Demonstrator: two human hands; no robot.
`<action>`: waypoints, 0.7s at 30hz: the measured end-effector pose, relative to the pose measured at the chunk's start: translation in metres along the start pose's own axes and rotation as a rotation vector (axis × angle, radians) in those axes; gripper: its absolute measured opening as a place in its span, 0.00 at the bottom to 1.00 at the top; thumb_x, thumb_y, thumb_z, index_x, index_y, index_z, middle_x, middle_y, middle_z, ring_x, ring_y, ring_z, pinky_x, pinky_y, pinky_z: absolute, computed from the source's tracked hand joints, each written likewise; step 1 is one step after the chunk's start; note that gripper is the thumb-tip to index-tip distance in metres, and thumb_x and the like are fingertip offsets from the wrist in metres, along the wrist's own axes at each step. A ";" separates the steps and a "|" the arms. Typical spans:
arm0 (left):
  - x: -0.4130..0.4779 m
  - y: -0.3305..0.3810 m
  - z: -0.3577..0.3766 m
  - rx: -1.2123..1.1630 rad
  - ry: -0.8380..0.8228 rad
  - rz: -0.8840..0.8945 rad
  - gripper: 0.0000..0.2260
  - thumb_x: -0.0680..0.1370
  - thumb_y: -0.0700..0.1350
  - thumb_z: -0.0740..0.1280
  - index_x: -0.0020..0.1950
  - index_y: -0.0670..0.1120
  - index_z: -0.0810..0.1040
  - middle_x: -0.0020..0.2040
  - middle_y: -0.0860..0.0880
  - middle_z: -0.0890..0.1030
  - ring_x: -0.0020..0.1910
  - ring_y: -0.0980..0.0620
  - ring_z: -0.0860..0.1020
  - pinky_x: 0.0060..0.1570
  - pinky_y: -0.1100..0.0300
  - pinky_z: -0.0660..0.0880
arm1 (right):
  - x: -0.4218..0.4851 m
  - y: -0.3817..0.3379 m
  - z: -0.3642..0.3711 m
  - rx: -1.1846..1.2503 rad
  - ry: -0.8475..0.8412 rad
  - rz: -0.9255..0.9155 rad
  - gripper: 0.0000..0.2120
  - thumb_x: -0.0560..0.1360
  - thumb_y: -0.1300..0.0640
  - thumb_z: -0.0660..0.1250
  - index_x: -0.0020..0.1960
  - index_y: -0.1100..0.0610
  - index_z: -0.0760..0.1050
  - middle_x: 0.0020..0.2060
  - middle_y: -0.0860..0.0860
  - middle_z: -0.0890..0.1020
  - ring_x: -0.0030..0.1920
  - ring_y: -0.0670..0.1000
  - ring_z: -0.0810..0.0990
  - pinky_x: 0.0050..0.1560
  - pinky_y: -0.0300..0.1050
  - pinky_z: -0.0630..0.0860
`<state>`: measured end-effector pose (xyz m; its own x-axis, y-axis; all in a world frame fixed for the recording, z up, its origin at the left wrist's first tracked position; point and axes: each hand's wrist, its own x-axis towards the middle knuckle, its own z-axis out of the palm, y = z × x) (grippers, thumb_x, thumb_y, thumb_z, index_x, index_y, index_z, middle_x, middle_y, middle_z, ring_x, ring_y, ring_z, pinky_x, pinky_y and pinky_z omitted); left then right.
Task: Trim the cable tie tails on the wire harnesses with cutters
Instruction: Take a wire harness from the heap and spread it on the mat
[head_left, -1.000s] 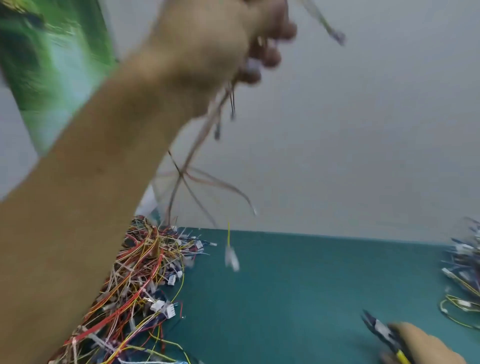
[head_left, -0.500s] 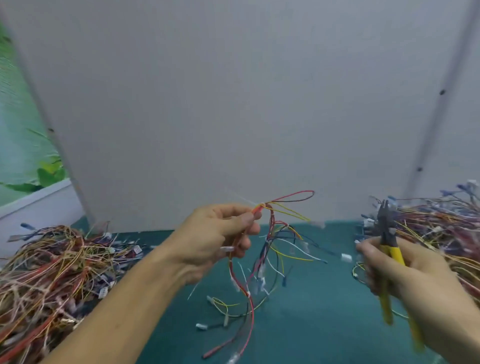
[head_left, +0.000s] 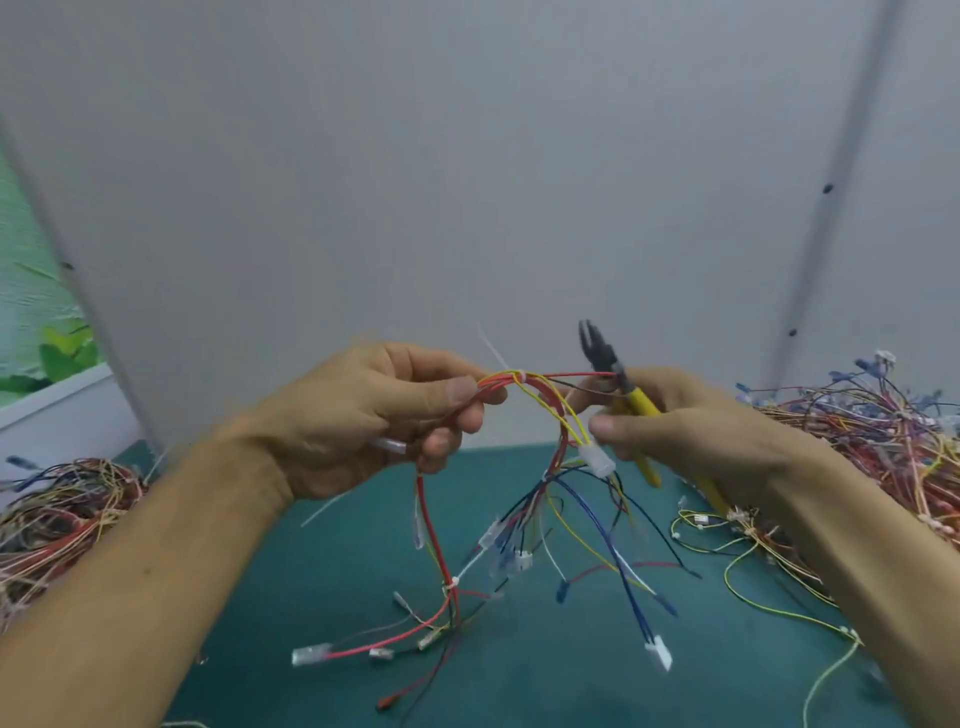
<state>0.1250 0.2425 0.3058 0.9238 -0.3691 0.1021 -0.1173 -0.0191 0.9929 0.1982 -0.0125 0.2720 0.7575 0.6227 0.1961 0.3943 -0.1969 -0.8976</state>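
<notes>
My left hand (head_left: 374, 415) pinches a wire harness (head_left: 524, 509) of red, yellow, blue and black wires above the green table. A white cable tie (head_left: 519, 375) wraps the bundle just right of my thumb, and its thin tail (head_left: 491, 349) sticks up and to the left. My right hand (head_left: 691, 431) grips yellow-handled cutters (head_left: 631, 397) with the black jaws (head_left: 589, 332) pointing up and slightly apart, a little right of the tie. My right fingers also touch the harness wires near a white connector (head_left: 597, 460). Loose ends with connectors hang down to the table.
A heap of harnesses (head_left: 62, 514) lies at the left on the green table (head_left: 322, 582), and a larger heap (head_left: 883, 441) at the right. A grey wall (head_left: 467, 182) stands close behind. A loose white tie tail (head_left: 327, 509) lies under my left wrist.
My left hand came down from high up with the harness to mid-height. My right hand brought the cutters left, up to the bundle, and now touches the wires.
</notes>
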 end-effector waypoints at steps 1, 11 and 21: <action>0.001 0.003 -0.001 -0.011 -0.037 0.008 0.14 0.65 0.47 0.78 0.46 0.43 0.84 0.35 0.48 0.79 0.26 0.55 0.72 0.29 0.63 0.71 | 0.003 0.000 0.001 0.021 -0.104 0.005 0.18 0.71 0.57 0.68 0.60 0.59 0.77 0.51 0.41 0.83 0.42 0.49 0.78 0.46 0.45 0.70; -0.010 0.020 -0.038 0.245 -0.038 -0.233 0.29 0.59 0.61 0.79 0.45 0.38 0.84 0.35 0.41 0.80 0.33 0.44 0.80 0.36 0.56 0.79 | -0.005 -0.033 -0.034 -0.273 -0.235 -0.096 0.06 0.66 0.55 0.73 0.39 0.54 0.77 0.32 0.50 0.74 0.33 0.47 0.72 0.34 0.42 0.67; -0.022 0.008 -0.085 0.508 0.049 -0.287 0.20 0.65 0.56 0.78 0.53 0.48 0.85 0.38 0.46 0.81 0.34 0.54 0.76 0.37 0.64 0.75 | -0.021 -0.041 -0.073 -0.811 -0.092 0.102 0.11 0.68 0.46 0.75 0.39 0.50 0.76 0.32 0.49 0.78 0.32 0.45 0.74 0.37 0.46 0.69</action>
<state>0.1345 0.3296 0.3163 0.9588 -0.2402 -0.1516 -0.0090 -0.5593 0.8289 0.2040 -0.0724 0.3335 0.7779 0.6251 0.0641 0.6062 -0.7197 -0.3383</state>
